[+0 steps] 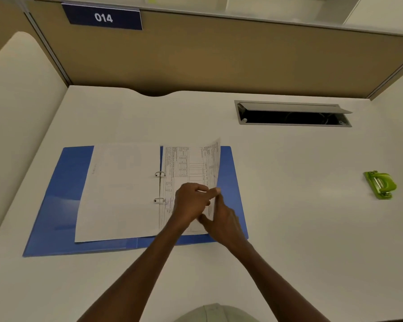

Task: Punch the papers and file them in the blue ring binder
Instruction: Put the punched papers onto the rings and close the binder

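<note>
both bare forearms reach in from the bottom; left hand (191,203) and right hand (221,219) pinch the printed white sheet (191,166), its right edge lifted, over the right half of the open blue plastic ring binder (56,205) on the white desk (289,217). green hole punch (380,184) sits well apart, right.

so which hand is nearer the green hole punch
Right. The right hand is at the printed sheet's right edge, on the binder side facing the hole punch. The left hand lies just beyond it, further from the punch.
</note>
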Tool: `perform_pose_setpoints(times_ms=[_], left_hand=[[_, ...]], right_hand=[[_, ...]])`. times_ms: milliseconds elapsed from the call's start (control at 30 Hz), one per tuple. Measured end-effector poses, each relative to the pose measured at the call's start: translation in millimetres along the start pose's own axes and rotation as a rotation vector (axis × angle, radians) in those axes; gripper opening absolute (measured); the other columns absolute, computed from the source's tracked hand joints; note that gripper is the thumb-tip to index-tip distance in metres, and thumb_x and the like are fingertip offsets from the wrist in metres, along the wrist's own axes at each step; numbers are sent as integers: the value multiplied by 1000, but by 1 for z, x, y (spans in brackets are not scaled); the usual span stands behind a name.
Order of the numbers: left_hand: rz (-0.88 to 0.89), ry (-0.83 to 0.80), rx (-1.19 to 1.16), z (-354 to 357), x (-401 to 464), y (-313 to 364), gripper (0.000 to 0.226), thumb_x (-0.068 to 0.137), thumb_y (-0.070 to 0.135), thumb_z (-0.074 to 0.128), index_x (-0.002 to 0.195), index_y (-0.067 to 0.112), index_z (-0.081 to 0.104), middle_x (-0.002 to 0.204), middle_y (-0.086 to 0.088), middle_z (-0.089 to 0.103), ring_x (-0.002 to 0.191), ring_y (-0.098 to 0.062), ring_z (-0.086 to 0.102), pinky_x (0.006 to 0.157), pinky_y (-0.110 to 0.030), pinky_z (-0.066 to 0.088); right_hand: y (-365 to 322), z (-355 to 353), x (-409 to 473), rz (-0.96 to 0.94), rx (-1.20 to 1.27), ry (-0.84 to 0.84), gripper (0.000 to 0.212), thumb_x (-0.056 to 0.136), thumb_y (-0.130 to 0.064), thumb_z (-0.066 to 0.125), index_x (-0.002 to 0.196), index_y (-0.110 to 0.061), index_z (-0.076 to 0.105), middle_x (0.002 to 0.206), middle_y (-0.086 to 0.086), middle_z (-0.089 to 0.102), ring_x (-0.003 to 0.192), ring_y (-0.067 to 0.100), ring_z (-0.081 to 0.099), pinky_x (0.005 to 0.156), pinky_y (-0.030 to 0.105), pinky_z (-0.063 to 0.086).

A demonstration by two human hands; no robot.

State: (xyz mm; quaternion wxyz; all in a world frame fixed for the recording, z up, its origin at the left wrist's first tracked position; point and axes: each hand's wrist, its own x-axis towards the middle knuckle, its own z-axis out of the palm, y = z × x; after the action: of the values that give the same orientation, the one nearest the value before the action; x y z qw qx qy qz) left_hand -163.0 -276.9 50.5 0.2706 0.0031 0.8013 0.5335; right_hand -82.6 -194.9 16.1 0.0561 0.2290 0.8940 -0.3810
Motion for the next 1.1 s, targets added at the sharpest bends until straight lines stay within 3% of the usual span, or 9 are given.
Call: perform_pose_setpoints(times_ms=[100, 233, 433, 600, 767, 933, 1100], left_hand=[[58, 16, 115, 2, 6, 0, 19, 79, 35, 75, 73, 17, 77, 68, -3, 74, 66, -20, 72, 73, -40, 60], [6, 61, 85, -6, 15, -12, 23, 79, 22, 76, 97, 7, 76, 92, -10, 75, 81, -25, 71, 80, -43, 59], [-112, 75, -67, -13, 15, -27, 30, 76, 18, 79, 102, 4, 72, 100, -11, 73, 84, -26, 70, 81, -39, 59], [-131, 73, -175, -15, 16, -30, 35, 72, 19, 82, 101, 3, 72, 94, -8, 71, 76, -18, 67, 65, -22, 57], [-152, 47, -249, -20, 19, -36, 35, 67, 24, 86, 97, 8, 74, 98, -7, 73, 89, -26, 70, 80, -38, 60], [-164, 62, -385, -34, 15, -38, 28, 75, 21, 80, 100, 12, 72, 105, -5, 72, 91, -23, 70, 78, -36, 60], [-135, 179, -371, -78, 10, -40, 20, 77, 20, 79, 95, 18, 71, 96, -5, 74, 91, -23, 71, 86, -40, 57]], right_hand=[[-1, 11, 0, 40, -104, -98, 94, 83, -50, 65, 151, -21, 8, 152, 11, 35, 132, 31, 45, 108, 46, 39], [-2, 15, 2, 111, -125, -156, 108, 77, -62, 63, 151, -28, -8, 161, 9, 12, 143, 34, 27, 115, 52, 25], [-2, 14, 6, 150, -87, -160, 103, 78, -67, 56, 152, -22, 0, 159, 7, 19, 143, 30, 28, 115, 48, 28], [3, 12, 9, 168, -96, -130, 93, 82, -67, 50, 151, -22, 8, 157, 4, 26, 140, 29, 34, 114, 48, 32], [2, 8, 11, 152, -63, -93, 85, 81, -66, 53, 146, -21, 21, 147, 1, 42, 127, 27, 50, 106, 47, 43], [-1, 0, 11, 136, 78, -69, 68, 83, -59, 57, 135, -22, 35, 138, -5, 50, 115, 20, 58, 94, 39, 52], [5, -12, 13, 118, 159, -31, 53, 91, -46, 55, 136, -22, 41, 137, -6, 54, 121, 18, 55, 92, 31, 49]])
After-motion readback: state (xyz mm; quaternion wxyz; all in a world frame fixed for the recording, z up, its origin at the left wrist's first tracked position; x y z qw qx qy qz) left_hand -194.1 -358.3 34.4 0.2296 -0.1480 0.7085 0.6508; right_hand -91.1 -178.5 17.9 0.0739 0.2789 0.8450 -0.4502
